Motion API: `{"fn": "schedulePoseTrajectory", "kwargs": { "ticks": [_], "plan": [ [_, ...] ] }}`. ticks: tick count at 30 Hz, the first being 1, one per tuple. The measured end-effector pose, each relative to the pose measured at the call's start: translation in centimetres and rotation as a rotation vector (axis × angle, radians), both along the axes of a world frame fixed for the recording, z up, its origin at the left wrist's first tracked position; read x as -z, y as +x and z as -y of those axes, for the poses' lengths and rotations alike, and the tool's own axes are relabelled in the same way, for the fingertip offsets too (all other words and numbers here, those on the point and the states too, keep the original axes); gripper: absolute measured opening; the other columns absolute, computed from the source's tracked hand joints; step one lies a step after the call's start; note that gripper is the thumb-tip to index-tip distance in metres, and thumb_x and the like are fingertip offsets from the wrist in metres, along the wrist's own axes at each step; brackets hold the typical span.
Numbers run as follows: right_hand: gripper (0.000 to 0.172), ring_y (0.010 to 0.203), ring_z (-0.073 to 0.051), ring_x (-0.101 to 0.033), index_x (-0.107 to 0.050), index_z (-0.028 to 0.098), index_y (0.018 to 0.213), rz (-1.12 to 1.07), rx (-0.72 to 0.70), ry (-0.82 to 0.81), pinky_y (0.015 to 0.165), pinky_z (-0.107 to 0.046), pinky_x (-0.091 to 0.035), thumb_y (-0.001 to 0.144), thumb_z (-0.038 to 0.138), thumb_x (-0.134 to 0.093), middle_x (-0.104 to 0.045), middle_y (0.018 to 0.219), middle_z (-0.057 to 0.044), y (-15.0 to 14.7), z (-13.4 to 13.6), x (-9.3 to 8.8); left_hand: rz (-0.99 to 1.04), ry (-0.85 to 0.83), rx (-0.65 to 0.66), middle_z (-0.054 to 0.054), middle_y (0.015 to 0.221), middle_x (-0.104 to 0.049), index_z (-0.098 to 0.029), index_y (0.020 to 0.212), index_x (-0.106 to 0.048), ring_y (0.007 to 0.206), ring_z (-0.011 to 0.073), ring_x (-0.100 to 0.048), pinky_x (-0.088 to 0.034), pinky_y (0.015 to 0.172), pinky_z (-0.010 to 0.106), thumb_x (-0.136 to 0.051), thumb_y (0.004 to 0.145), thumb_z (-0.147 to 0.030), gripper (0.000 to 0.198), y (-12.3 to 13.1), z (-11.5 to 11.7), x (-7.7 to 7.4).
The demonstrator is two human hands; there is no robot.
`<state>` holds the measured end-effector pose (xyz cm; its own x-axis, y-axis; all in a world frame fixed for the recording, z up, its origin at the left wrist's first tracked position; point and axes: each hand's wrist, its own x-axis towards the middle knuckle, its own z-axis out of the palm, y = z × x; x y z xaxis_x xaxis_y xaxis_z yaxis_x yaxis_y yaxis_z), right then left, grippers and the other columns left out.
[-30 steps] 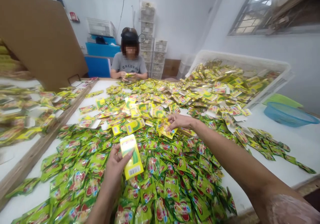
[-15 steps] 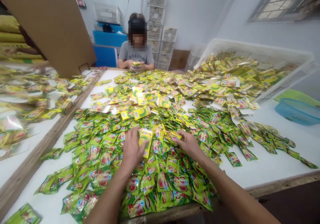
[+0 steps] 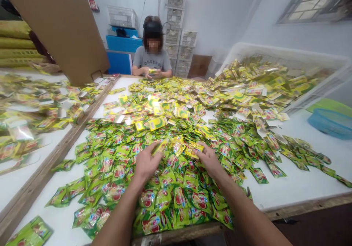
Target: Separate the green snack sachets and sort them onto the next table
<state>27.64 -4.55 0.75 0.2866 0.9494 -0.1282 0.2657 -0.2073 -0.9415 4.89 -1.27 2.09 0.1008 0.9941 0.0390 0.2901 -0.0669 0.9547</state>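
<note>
Left hand: its grip is closed around a yellow carton, thumb on the near side; the carton is turned nearly edge-on and blurred, so its print cannot be read.
Right hand: its grip pinches the right end of a yellow packet, fingers behind and thumb in front.
Between the hands: a second yellow packet, just beside the held one; whether the two touch cannot be told.
Green sachets: a thick, overlapping heap under and around both hands, running down to the near edge of the table, with red fruit pictures on their fronts.
Loose cartons: spread across the table's far half, beyond the hands, some with white flaps sticking out.
White crate: tilted at the table's far right corner, full of similar cartons, its low side toward the table's middle.
Right edge: a blue basin on the table near the crate, a light green basin just behind it.
Left edge: a wooden strip bounds the white top; past it lie more cartons, blurred.
Far edge: a person in a grey shirt sits there, both hands at a small yellow item.
Far left corner: a large brown cardboard sheet leans beside it.
</note>
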Motion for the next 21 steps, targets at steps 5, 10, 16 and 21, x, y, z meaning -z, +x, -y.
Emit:
{"fn": "schedulePoseTrajectory", "kwargs": {
  "ticks": [5,10,16,21],
  "plan": [
    [0.041,0.057,-0.017,-0.055,-0.056,0.019,0.09,0.01,-0.043,-0.018,0.053,-0.029,-0.044,0.061,0.047,-0.064,-0.054,0.057,0.003,-0.7,-0.3,-0.2,0.709,-0.403,0.146,0.006,0.081,-0.07,-0.014,0.096,-0.061,0.068,0.0201,-0.064,-0.048,0.062,0.029,-0.064,0.066,-0.033,0.035,0.5,-0.1,-0.1],
    [0.041,0.072,-0.019,-0.061,-0.056,0.02,0.086,-0.183,-0.028,0.14,0.068,-0.032,-0.048,0.059,0.047,-0.07,-0.066,0.077,-0.003,-1.3,-0.8,-2.2,0.625,-0.406,0.199,0.004,0.07,-0.069,-0.013,0.092,-0.059,0.059,0.0155,-0.062,-0.047,0.059,0.026,-0.076,0.059,-0.036,0.044,1.5,0.2,0.7],
    [0.03,0.059,-0.014,-0.05,-0.061,0.017,0.082,0.08,-0.249,0.179,0.057,-0.026,-0.041,0.07,0.045,-0.061,-0.059,0.066,-0.001,-2.3,-1.7,-3.9,0.435,-0.252,0.199,0.002,0.072,-0.068,-0.015,0.083,-0.063,0.064,0.014,-0.06,-0.044,0.061,0.022,-0.073,0.063,-0.036,0.031,1.3,0.2,1.0],
    [0.024,0.05,-0.009,-0.036,-0.06,0.016,0.066,0.379,-0.551,0.036,0.047,-0.021,-0.027,0.071,0.04,-0.059,-0.045,0.053,0.005,-2.6,-3.0,-4.6,0.311,-0.176,0.253,0.002,0.07,-0.066,-0.014,0.082,-0.067,0.063,0.0136,-0.057,-0.041,0.058,0.021,-0.068,0.068,-0.037,0.027,0.7,0.1,0.7]
  ]
}}
